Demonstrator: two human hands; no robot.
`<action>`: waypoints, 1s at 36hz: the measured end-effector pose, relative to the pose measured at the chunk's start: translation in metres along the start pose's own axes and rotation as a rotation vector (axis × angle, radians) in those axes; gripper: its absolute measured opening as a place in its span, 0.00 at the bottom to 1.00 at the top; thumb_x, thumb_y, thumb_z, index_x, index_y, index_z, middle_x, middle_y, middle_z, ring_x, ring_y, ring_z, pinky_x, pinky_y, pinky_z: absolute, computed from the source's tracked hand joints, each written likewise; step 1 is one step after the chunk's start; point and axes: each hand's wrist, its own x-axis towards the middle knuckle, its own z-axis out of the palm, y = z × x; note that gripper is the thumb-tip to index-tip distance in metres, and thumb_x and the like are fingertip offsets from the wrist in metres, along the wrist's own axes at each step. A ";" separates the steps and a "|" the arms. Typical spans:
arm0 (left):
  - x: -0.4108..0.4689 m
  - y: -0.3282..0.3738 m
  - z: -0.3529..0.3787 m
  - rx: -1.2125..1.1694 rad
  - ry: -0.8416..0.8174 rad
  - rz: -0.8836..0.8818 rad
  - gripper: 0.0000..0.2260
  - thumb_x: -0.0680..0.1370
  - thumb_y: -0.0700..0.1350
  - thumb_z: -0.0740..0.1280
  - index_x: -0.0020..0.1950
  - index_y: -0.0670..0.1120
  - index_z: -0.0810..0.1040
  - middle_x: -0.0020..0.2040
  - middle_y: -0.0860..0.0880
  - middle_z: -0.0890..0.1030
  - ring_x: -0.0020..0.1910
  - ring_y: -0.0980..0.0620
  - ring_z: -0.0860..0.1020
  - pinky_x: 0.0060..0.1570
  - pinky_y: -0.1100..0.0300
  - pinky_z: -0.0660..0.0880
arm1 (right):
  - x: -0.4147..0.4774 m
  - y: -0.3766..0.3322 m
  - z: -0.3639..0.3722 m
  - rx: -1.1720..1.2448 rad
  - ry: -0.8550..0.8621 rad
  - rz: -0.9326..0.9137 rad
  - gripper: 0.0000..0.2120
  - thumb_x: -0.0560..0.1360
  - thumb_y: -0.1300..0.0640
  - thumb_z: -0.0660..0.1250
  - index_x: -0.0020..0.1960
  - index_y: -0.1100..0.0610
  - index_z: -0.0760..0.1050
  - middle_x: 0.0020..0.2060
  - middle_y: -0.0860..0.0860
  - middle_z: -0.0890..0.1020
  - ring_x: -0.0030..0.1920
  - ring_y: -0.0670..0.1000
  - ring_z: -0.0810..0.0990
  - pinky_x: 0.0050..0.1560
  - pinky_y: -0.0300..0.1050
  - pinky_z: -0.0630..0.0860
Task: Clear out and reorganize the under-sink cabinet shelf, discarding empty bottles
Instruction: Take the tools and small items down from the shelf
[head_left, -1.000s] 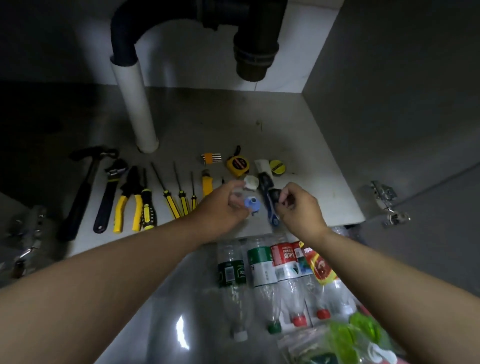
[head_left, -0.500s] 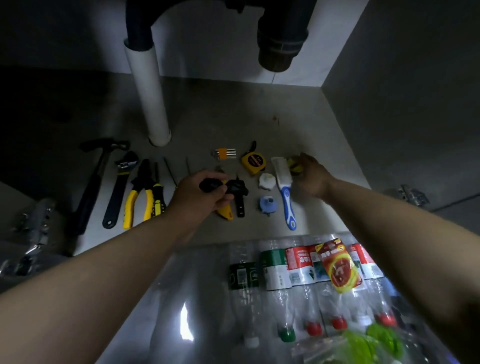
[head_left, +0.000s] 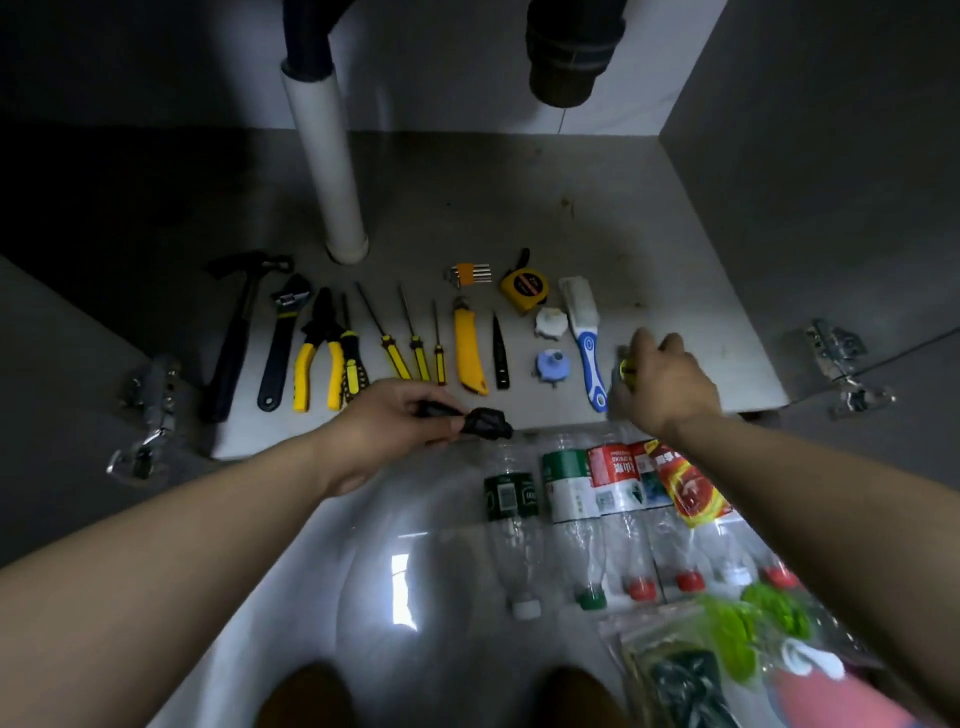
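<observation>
A hammer (head_left: 235, 332) and pliers (head_left: 318, 358) are lying in a row on the shelf (head_left: 467, 208). The left hand (head_left: 392, 422) is hovering over the shelf's front edge, its fingers grasping a black tool (head_left: 485, 422). Bottles (head_left: 571, 486) are lying side by side on the floor (head_left: 311, 571). The right hand (head_left: 670, 387) is gripping a small yellow thing (head_left: 626, 369) beside a brush (head_left: 589, 348).

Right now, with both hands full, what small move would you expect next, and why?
Probably the right hand sets its small yellow item on the bare shelf right of the blue-handled brush: it is poised there, at the end of the neat tool row. The left hand holds a black tool near the shelf's front edge.
</observation>
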 end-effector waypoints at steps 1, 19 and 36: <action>-0.006 -0.008 -0.001 -0.008 -0.015 -0.018 0.08 0.76 0.35 0.73 0.54 0.43 0.86 0.49 0.43 0.87 0.49 0.51 0.85 0.52 0.61 0.82 | -0.009 -0.002 -0.003 0.023 0.029 -0.040 0.23 0.73 0.46 0.70 0.61 0.52 0.63 0.54 0.57 0.71 0.48 0.61 0.77 0.40 0.50 0.74; -0.024 -0.143 -0.046 -0.257 0.525 -0.235 0.08 0.79 0.32 0.69 0.57 0.38 0.83 0.46 0.41 0.83 0.37 0.53 0.80 0.37 0.68 0.80 | -0.119 -0.143 0.097 0.153 -0.369 -0.441 0.10 0.74 0.58 0.68 0.53 0.52 0.69 0.55 0.54 0.69 0.46 0.61 0.79 0.40 0.48 0.72; -0.024 -0.181 -0.043 0.485 0.593 -0.028 0.24 0.77 0.29 0.62 0.69 0.49 0.78 0.68 0.44 0.63 0.60 0.47 0.75 0.59 0.71 0.67 | -0.164 -0.167 0.139 -0.084 -0.410 -0.553 0.29 0.73 0.57 0.67 0.73 0.57 0.65 0.76 0.58 0.56 0.71 0.60 0.64 0.61 0.55 0.75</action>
